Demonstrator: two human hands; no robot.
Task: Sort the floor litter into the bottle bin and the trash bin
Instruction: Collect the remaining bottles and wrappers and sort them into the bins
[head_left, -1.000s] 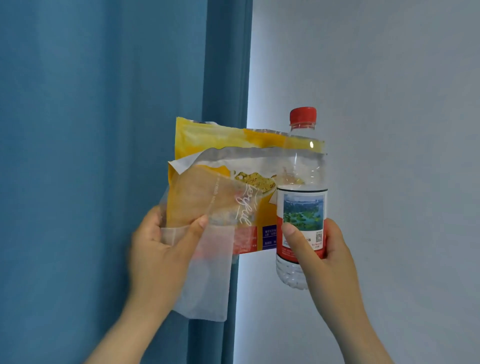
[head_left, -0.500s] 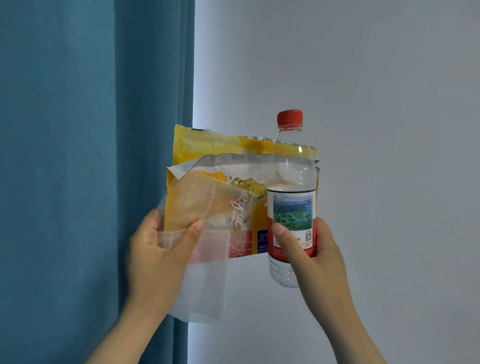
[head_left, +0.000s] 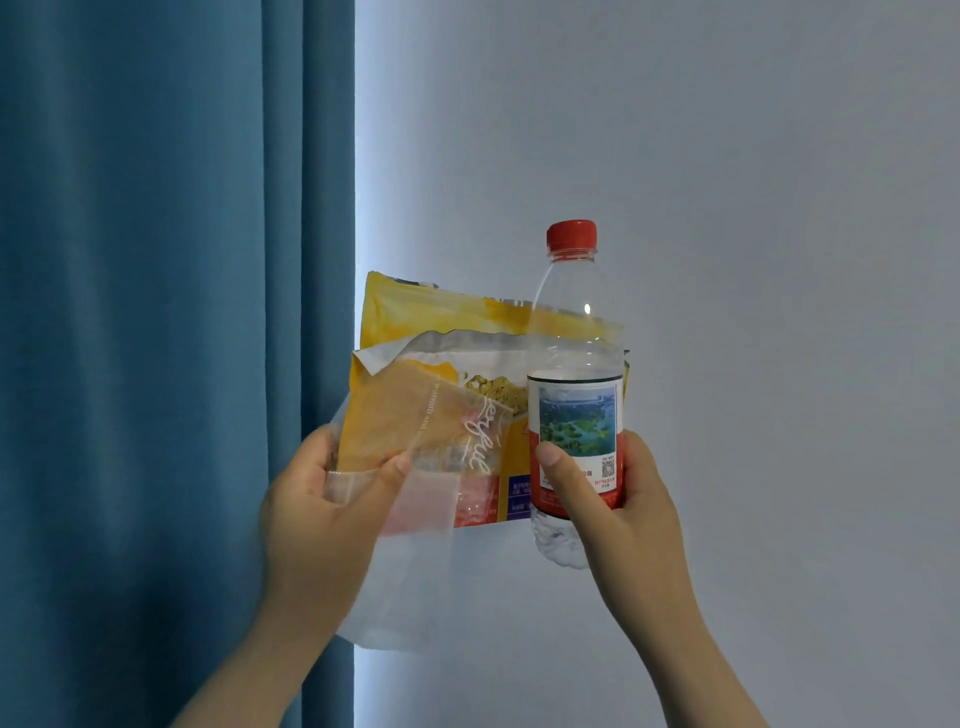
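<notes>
I hold both hands up in front of a wall. My left hand (head_left: 317, 514) pinches a yellow snack bag (head_left: 415, 317) together with a clear plastic wrapper (head_left: 415, 571) that hangs down below the fingers. My right hand (head_left: 618, 509) grips an upright clear plastic bottle (head_left: 574, 332) with a red cap and a picture label, thumb across the label. The bottle partly overlaps the right edge of the snack bag. No bin is in view.
A blue curtain (head_left: 156, 312) hangs on the left half of the view. A plain pale grey wall (head_left: 779, 260) fills the right. The floor is out of sight.
The view has swung sideways, first right and then back a little to the left, so the curtain edge has shifted. Both hands keep the same hold on their items.
</notes>
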